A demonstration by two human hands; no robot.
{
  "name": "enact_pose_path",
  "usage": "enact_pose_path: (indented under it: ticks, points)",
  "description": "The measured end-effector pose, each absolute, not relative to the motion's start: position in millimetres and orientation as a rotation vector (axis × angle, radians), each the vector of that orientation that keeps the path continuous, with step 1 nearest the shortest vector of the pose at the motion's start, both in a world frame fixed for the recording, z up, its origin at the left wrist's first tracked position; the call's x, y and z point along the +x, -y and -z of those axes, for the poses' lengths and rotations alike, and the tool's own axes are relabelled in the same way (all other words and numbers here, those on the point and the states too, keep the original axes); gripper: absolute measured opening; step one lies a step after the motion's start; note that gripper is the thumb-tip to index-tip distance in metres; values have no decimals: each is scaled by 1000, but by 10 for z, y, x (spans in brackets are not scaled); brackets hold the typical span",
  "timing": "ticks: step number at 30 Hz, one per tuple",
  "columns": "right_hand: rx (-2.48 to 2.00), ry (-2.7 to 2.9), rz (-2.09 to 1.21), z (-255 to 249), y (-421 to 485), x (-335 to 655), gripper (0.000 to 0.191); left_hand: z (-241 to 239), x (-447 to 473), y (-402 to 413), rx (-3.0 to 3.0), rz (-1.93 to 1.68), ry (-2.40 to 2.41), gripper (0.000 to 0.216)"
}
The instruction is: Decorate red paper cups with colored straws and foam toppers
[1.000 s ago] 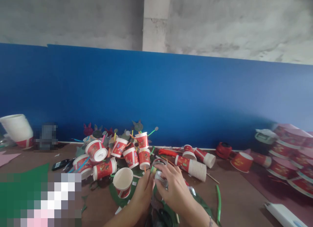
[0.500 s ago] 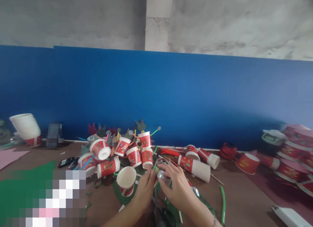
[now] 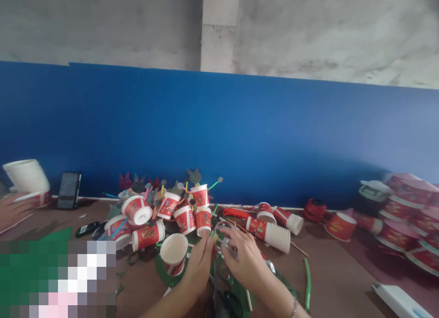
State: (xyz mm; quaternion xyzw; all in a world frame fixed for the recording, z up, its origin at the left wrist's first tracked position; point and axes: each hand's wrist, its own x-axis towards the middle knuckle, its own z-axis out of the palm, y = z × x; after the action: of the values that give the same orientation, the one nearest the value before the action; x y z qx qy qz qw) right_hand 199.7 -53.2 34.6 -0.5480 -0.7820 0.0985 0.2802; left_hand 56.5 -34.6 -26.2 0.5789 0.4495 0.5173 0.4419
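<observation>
My left hand (image 3: 200, 261) is closed at the table's middle, fingers pressed together on something mostly hidden; a small green and yellow bit shows at its fingertips. My right hand (image 3: 245, 251) curls around a roll of clear tape (image 3: 229, 248), close beside the left fingertips. An open paper cup (image 3: 173, 254) with a red print stands left of my left hand. Below the hands lie dark-handled scissors (image 3: 228, 302) on green paper. Just beyond, red paper cups (image 3: 202, 219) with straw arms and paper animal heads are piled up.
A stack of paper cups (image 3: 269, 233) lies on its side to the right, near a green strip (image 3: 307, 286) and a red tape dispenser (image 3: 314, 210). Red paper bowls (image 3: 399, 233) are heaped far right. Another person's hand (image 3: 15, 210) appears far left, near a phone (image 3: 68, 190).
The view has shifted slightly, moving everything a little left. Another person's hand has come in at the far left. My two hands stay close together in much the same pose.
</observation>
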Motion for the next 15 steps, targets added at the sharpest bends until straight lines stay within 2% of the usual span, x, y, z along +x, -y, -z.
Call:
enact_pose_path:
  ticks: [11, 15]
  points:
    - [-1436, 2054, -494, -196, 397, 2085, 43, 159, 580, 348, 1383, -968, -893, 58]
    - [-1289, 1949, -713, -143, 330, 2116, 44, 156, 565, 330, 1315, -846, -850, 62]
